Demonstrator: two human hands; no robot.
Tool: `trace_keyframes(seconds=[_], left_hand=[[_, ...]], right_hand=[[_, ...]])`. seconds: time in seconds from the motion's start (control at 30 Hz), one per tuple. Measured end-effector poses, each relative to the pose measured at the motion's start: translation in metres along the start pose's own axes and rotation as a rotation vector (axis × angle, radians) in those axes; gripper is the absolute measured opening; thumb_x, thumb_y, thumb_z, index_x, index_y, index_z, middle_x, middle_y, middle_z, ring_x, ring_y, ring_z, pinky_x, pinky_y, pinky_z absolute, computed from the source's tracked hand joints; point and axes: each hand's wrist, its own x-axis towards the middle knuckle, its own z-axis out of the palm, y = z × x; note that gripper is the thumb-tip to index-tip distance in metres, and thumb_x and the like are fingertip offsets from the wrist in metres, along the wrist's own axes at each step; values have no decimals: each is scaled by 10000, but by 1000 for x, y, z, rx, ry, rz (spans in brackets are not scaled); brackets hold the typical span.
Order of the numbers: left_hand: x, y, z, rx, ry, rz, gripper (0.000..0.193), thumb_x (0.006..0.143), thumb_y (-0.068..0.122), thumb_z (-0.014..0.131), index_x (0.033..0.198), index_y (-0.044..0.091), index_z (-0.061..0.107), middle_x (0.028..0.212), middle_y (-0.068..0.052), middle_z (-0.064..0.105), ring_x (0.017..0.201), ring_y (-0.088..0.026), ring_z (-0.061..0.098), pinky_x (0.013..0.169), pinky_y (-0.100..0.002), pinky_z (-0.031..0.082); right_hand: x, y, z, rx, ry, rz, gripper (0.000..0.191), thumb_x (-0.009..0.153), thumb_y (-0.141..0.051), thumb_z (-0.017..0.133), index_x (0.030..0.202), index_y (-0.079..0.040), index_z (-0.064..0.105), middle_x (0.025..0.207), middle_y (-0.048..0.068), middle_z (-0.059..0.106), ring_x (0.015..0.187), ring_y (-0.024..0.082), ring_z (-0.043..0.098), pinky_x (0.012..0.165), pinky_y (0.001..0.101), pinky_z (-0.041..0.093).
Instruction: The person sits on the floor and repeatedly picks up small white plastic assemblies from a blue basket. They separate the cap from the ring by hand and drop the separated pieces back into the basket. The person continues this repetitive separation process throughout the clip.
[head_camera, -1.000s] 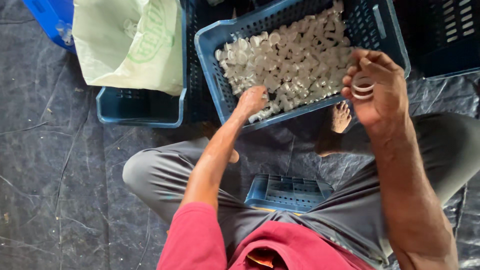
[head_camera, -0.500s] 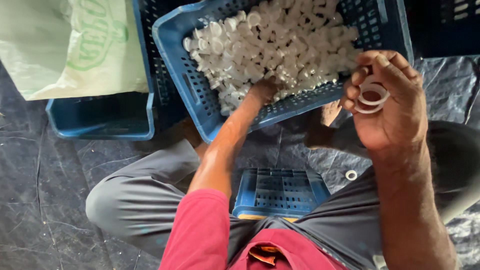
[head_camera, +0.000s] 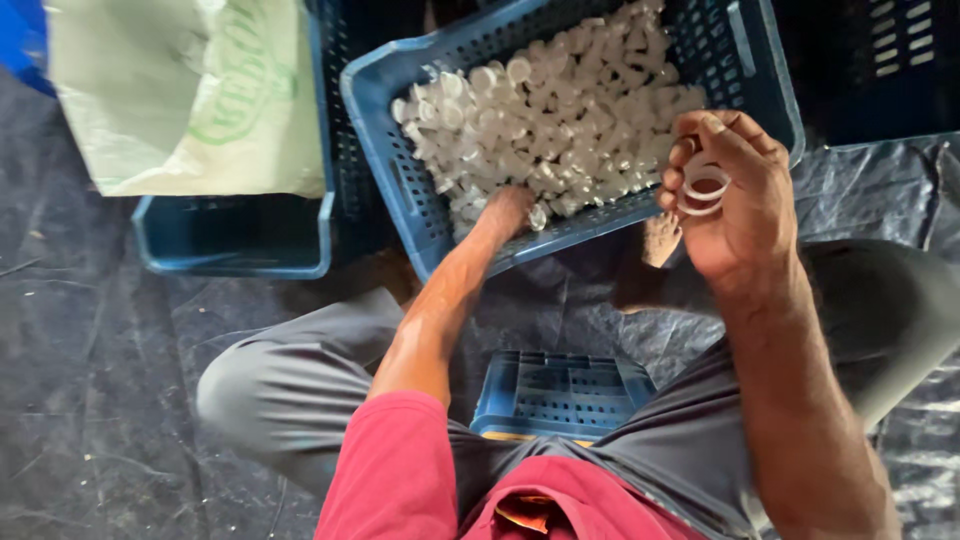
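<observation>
The right hand is raised beside the crate, its fingers curled shut around a few white plastic rings, thin, round and stacked loosely against each other; how many cannot be made out. The left hand reaches down into the crate, fingers buried among the white parts, so whether they grip anything cannot be told.

The parts are small, pale, round-capped plastic pieces, heaped thick across the crate's floor. The crate itself is blue moulded plastic with a slotted lattice wall and a rounded rim; it sits tilted, its far edge cut off by the frame.

Left of it lies a second blue crate, mostly covered by a pale woven sack with green print. A smaller blue lattice crate sits between the person's legs, its near edge hidden by a red shirt. A bare foot shows under the big crate's rim. Beneath everything spreads a dark, wrinkled plastic sheet. Another dark crate is cut off at top right.
</observation>
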Motion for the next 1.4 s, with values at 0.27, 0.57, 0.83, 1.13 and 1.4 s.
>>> trace_keyframes(seconds=[0.27,0.57,0.83,1.13,1.4], left_hand=[[-60,9,-93,-515,149,-252,272,819,257,753,948,18,749,802,-154,740,738,-222,709,674,-385,562],[-177,105,-174,-436,605,1,146,922,93,712,992,5,620,740,-153,628,686,-282,655,615,-358,506],[-190,133,-163,-515,797,185,363,993,251,608,1228,-23,573,1058,-227,634,966,-430,637,819,-472,517],[-171,113,-152,-457,783,84,390,1086,399,506,931,48,578,825,-200,669,825,-406,695,668,-465,512],[-169,109,-156,-743,809,-2,523,1098,472,423,901,50,662,758,-180,687,699,-381,680,640,-462,512]], right_hand=[[2,27,4,-226,-69,-14,80,971,-97,714,1022,-35,705,792,66,699,642,151,667,540,299,547],[-16,91,39,-375,-340,302,300,968,-352,643,1018,-63,709,686,55,665,476,111,566,398,258,447],[-39,98,45,-475,-460,154,316,988,-277,695,1180,-26,716,837,10,644,595,51,556,492,206,437],[-42,102,52,-603,-465,-28,286,1018,-263,709,1078,17,720,867,72,676,616,92,574,529,226,443],[-58,100,59,-1061,-587,-677,440,971,64,717,1399,-4,645,1282,93,667,1000,142,660,802,279,560]])
